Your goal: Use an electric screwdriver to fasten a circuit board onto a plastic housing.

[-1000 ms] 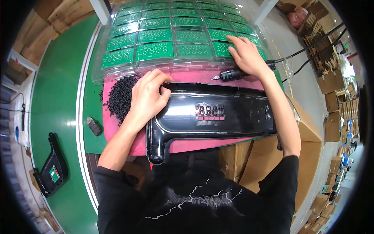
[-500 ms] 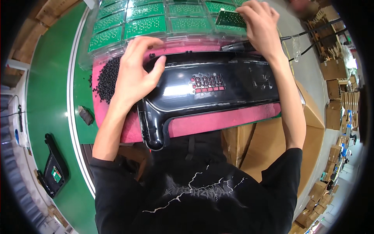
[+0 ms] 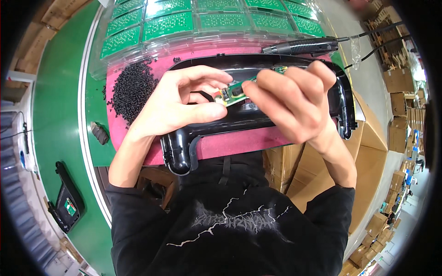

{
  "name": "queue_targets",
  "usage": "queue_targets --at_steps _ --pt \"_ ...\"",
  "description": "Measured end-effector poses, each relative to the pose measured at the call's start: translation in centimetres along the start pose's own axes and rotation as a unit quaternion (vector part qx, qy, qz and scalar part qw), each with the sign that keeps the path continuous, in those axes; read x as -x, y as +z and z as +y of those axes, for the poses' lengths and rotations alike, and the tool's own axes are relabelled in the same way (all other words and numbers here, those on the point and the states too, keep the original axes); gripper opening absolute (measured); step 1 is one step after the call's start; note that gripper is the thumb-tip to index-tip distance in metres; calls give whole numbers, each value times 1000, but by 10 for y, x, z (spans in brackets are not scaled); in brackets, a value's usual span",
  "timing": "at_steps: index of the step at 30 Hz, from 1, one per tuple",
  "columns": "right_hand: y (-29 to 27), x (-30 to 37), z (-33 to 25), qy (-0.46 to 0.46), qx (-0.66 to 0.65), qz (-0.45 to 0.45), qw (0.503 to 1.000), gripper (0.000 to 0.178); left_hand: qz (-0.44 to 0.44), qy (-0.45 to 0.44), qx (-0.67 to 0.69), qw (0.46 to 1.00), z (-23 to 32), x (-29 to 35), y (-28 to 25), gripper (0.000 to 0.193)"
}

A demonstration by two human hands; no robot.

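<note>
Above the black plastic housing point(image 3: 216, 129), a green circuit board point(image 3: 235, 93) is held tilted between my two hands. My right hand point(image 3: 297, 99) pinches it with fingers curled, hiding much of its right part. Around the board's left end curve the thumb and fingers of my left hand point(image 3: 179, 99), closed on its edges. Dark components show on the board's upward face. The housing lies on a pink mat point(image 3: 239, 142), its display cutouts mostly covered by the board and hands.
Clear trays of green boards point(image 3: 170, 27) stand at the back. A black electric screwdriver point(image 3: 301, 47) lies before them, its cable running right. Small black screws point(image 3: 133, 89) are heaped at left. Another black housing point(image 3: 69, 204) rests far left; an open carton point(image 3: 322, 170) is at right.
My right hand has brought the circuit board from the trays down over the housing. My left hand has moved right and closed on the board's left end.
</note>
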State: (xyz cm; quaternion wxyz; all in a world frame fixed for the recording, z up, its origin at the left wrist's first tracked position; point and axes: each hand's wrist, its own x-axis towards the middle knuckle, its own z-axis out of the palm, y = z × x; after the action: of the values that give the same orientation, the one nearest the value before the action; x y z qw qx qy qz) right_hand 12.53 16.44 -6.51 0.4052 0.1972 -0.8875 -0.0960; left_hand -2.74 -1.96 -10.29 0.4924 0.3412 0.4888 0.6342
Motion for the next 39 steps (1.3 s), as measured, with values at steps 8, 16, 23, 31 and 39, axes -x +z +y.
queue_targets --at_steps 8,16,23,31,39 --pt "-26 8 4 380 -244 -149 880 45 -12 128 -289 949 1 2 -11 59" --pt "-36 48 -4 594 -458 -231 620 12 -72 204 -416 883 -15 -2 -3 68" --pt "-21 63 11 462 -442 -265 722 50 -23 165 -451 877 -16 -9 -14 62" --pt "9 79 19 408 -363 -219 809 51 16 115 -528 842 -20 -16 -12 59" --pt "16 81 21 417 -364 -233 800 54 6 123 -602 789 -23 -18 -7 52"
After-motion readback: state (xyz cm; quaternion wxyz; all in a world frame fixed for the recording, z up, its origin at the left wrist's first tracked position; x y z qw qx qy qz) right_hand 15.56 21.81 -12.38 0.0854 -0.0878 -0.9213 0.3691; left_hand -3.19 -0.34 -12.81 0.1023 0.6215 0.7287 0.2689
